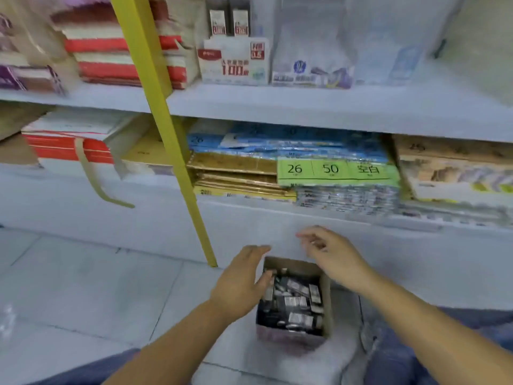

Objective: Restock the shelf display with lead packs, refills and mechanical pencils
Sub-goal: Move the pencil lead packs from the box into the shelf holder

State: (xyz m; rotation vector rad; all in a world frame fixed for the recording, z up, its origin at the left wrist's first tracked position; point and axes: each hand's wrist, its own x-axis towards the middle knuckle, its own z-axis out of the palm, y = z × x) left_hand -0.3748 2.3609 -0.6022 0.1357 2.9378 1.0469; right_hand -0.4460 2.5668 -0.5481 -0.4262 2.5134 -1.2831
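Observation:
A small open cardboard box [327,307] stands on the floor before the shelf, filled with several small dark lead packs [294,304]. My left hand [241,276] hovers at the box's left rim with its fingers straight and holds nothing. My right hand [330,252] is above the box's far right corner, fingers loosely bent; something small may lie under its fingers, but blur hides it. On the upper shelf a white display box [236,62] with red print holds upright lead packs [229,23].
A yellow upright post [166,134] crosses the shelving left of the box. The lower shelf holds blue, gold and green paper packs [333,169] and cartons. Red and white stacks [111,54] fill the left. My knees are at the bottom edge. Grey floor tiles [83,287] spread left.

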